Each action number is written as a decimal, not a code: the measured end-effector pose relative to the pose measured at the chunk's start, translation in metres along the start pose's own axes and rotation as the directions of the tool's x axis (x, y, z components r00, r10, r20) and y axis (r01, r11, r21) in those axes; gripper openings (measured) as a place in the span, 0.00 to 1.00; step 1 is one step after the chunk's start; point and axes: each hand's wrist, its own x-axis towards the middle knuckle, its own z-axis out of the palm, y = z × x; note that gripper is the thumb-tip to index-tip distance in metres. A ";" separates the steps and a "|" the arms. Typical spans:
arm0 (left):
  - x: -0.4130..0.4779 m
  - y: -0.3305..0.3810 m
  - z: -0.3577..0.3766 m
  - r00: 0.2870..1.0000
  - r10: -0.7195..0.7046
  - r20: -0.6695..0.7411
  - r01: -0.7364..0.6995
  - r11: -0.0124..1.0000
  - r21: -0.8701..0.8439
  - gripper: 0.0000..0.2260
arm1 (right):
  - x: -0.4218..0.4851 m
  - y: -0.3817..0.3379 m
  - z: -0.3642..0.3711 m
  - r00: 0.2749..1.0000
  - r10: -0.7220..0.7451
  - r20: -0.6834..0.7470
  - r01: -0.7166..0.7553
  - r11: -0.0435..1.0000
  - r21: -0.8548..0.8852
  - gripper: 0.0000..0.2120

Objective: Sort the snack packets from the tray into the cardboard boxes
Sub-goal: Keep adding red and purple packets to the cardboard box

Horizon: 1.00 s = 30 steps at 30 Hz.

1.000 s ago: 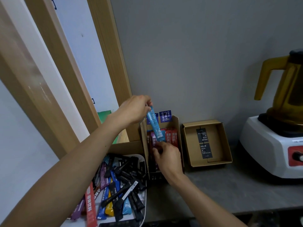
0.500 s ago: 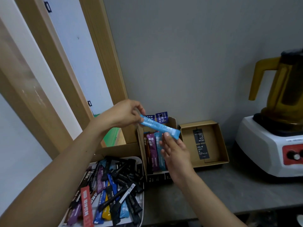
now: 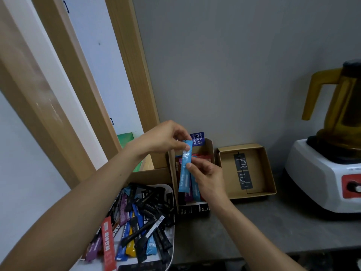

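Packet in play: a light-blue stick packet [image 3: 184, 169], held in the air between both hands, over the narrow cardboard box [image 3: 172, 173].
Left hand [image 3: 162, 138]: curled, pinching the packet's top end between thumb and fingertips.
Right hand [image 3: 207, 177]: thumb and forefinger close on the packet about mid-length. How firm that pinch is I cannot quite tell from this angle.
Long axis: near upright, the top end at the left hand and the lower end hanging toward the box's open mouth.
Deciding relation: the box lies directly under and just behind the packet. The sticks already in it lie with their lengths running the same way as the held packet. The right hand is the nearer of the two to the slot.
Box contents: red, purple and blue sticks side by side, with a blue one just beside the held packet's lower end.
Tray [image 3: 171, 234]: white, near-left on the grey worktop [image 3: 254, 227], touching or almost touching the narrow box. It is still heaped with black, blue, purple, red and yellow sticks.
Shallow cardboard box [image 3: 261, 169]: just right of the narrow one, open, with black printed cards on its floor and no packets visible.
Stage, as I judge it: aligning one packet for insertion, with most of the sorting left to do.
Next move likely needs: a straight lowering beside the blue stick, guided by the right hand.
Risk: the soft packet could buckle against its neighbours.
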 end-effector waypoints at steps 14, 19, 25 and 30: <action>0.009 -0.015 0.005 0.993 -0.099 -0.068 0.108 0.984 0.140 0.05 | -0.001 0.020 -0.009 0.999 0.020 0.029 -0.014 0.980 -0.201 0.11; 0.007 -0.016 0.007 0.997 -0.073 -0.027 0.078 0.957 0.280 0.07 | -0.003 0.030 -0.001 0.999 -0.035 0.011 0.037 0.950 -0.310 0.09; 0.011 -0.016 0.016 1.000 -0.029 0.000 0.024 0.810 0.586 0.05 | -0.004 0.048 -0.002 0.998 -0.054 -0.016 0.037 0.847 -0.531 0.06; 0.019 -0.002 0.028 1.000 0.005 0.007 -0.008 0.638 0.770 0.07 | -0.003 0.052 0.002 0.993 -0.113 0.039 0.102 0.632 -0.768 0.09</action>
